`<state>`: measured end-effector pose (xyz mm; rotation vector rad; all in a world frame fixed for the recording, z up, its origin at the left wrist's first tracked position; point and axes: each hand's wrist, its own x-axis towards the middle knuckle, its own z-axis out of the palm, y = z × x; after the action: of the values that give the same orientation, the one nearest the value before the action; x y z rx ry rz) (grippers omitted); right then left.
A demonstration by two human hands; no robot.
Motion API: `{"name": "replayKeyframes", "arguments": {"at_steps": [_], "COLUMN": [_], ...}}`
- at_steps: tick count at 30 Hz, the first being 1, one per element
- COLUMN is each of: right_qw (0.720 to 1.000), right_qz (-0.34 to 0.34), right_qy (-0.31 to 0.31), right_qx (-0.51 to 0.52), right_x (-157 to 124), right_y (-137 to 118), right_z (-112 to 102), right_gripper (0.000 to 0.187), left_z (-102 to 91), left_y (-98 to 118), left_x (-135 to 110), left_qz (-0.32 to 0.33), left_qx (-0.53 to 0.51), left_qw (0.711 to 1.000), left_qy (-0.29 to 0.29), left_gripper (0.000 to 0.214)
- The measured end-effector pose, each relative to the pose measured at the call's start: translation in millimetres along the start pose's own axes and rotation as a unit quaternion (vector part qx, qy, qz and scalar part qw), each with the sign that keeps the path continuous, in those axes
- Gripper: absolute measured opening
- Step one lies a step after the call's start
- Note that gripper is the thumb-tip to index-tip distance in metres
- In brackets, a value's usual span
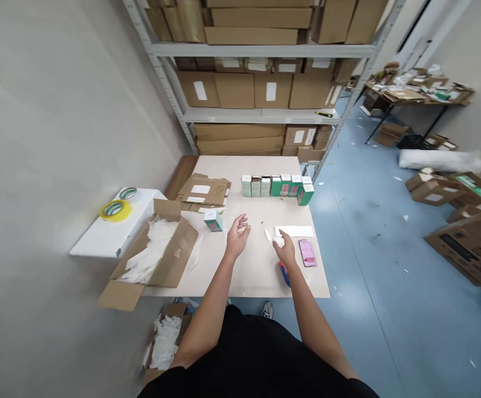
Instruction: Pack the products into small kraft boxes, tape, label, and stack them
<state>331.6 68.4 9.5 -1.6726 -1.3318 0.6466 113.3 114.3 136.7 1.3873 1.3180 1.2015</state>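
Note:
My left hand point(237, 232) hovers over the middle of the pale table point(249, 271), fingers loosely apart and holding nothing. A single green-and-white box point(213, 220) stands just to its left. My right hand point(284, 250) rests on the table with its fingers down on a small white piece point(277, 240), beside a long white strip point(294, 231). A pink card point(307, 252) lies to the right of that hand, and an orange-and-blue object point(284, 272) sits under the wrist. A row of several green and white boxes point(277, 186) stands at the table's far side.
An open cardboard carton with white filler point(157, 254) overhangs the table's left edge. Flattened cardboard point(203, 192) lies at the back left. Tape rolls point(116, 210) sit on a white side shelf. Metal shelving with cartons point(261, 83) stands behind; boxes litter the blue floor point(451, 210) to the right.

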Motion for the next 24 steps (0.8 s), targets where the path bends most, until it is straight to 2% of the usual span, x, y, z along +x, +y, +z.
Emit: {"name": "replayKeyframes", "arguments": {"at_steps": [3, 7, 13, 18, 22, 24], "right_qw": [0.999, 0.994, 0.989, 0.985, 0.985, 0.985], "right_qz": [-0.042, -0.087, -0.104, -0.109, -0.104, -0.106], "right_qy": [-0.021, -0.061, -0.099, -0.132, -0.137, -0.134], "right_qx": [0.018, 0.031, 0.03, 0.014, -0.001, -0.01], "right_x": [22, 39, 59, 84, 111, 126], "right_y": [-33, -69, -106, -134, -154, -162], "right_z": [29, 79, 162, 231, 282, 305], "right_gripper": [0.061, 0.059, 0.057, 0.056, 0.054, 0.053], "left_z": [-32.2, -81.5, -162.2, -230.4, -279.3, -299.6], "left_y": [-8, -28, -63, -93, -124, -142], "left_x": [5, 14, 52, 109, 173, 209], "left_qz": [-0.013, -0.033, -0.05, -0.054, -0.042, -0.052], "left_qx": [0.008, 0.008, -0.007, -0.055, -0.068, -0.077], "left_qw": [0.999, 0.996, 0.992, 0.984, 0.982, 0.984], "left_qy": [0.037, 0.084, 0.119, 0.159, 0.17, 0.151], "left_gripper": [0.051, 0.052, 0.051, 0.052, 0.051, 0.048]}}
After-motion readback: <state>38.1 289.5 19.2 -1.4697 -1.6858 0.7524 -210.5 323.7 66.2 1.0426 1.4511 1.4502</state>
